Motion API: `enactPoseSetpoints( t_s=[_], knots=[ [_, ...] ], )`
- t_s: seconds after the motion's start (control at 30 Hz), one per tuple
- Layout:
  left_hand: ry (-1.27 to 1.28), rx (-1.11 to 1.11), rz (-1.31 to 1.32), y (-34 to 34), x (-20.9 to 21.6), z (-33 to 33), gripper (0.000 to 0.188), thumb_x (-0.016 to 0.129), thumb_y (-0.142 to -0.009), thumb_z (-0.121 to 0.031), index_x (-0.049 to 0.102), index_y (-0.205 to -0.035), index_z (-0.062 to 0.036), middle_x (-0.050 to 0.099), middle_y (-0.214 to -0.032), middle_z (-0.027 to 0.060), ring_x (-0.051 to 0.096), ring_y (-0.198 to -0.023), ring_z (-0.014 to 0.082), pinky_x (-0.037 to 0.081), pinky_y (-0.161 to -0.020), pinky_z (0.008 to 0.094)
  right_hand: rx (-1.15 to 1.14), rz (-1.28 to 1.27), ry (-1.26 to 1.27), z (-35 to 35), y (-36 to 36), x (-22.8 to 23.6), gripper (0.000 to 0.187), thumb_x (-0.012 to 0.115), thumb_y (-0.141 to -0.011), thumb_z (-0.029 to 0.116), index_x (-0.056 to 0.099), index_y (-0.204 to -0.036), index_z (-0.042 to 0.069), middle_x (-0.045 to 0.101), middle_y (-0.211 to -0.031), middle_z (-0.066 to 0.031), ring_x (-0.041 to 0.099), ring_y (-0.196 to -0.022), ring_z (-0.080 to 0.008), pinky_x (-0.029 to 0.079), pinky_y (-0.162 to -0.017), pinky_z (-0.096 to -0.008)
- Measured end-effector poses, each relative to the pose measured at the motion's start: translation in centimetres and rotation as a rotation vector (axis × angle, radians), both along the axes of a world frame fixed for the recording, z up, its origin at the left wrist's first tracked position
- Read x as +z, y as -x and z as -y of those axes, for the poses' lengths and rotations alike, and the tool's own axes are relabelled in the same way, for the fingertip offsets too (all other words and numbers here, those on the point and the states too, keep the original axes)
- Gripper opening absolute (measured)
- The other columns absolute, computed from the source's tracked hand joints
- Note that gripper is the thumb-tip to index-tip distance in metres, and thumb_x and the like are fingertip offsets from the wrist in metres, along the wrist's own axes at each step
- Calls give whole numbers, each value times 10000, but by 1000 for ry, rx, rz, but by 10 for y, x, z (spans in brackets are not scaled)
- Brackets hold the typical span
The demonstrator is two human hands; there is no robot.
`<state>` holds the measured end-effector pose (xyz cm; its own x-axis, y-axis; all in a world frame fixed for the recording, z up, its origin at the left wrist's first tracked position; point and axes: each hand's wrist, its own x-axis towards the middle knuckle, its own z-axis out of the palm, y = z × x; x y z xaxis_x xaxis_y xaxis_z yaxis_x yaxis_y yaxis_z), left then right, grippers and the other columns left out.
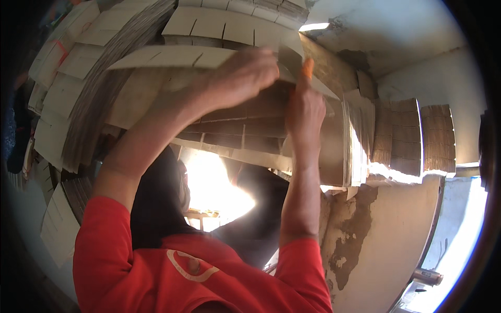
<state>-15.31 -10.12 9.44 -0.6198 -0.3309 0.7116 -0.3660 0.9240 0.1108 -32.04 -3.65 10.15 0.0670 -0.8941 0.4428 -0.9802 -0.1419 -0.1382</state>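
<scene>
My left hand (251, 73) is raised over a pale slotted cardboard sheet (156, 57), its fingers curled shut and smeared by motion. What lies inside those fingers is hidden. To its right, my right hand (307, 110) is also closed, near the right end of the same cardboard. An orange tip (308, 68) sticks up from the right hand; whether it is a finger cover or a held thing I cannot tell. Below both hands, a brown cardboard partition grid (224, 128) with crossing strips spreads across the work area.
Slotted cardboard sheets (219, 28) stand in rows at the far side. A thick bundle of cardboard strips (99, 88) leans at the left. More stacks (399, 135) sit along a ledge at the right, by a wall (386, 224) with peeling patches. Bright sunlight falls below the grid.
</scene>
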Motion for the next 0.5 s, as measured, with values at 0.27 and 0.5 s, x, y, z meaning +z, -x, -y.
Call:
enactPoseSetpoints(
  t_s=[0.27,0.5],
  knots=[
    [-434,332,239,-33,15,24,228,648,-814,-104,632,-990,39,633,-907,168,578,-937,337,467,-826,409,150,-85,-304,92,43,-37,318,502,-800,-7,612,-1093,-60,645,-702,-203,663,-721,-356,530,-642,-433],
    [-178,229,-27,-74,-45,1,289,654,-830,-152,621,-1014,69,621,-916,146,570,-969,306,466,-847,369,-9,365,61,39,56,-38,306,570,-854,75,624,-1149,14,680,-819,-180,656,-720,-347,531,-683,-394]
  ],
)
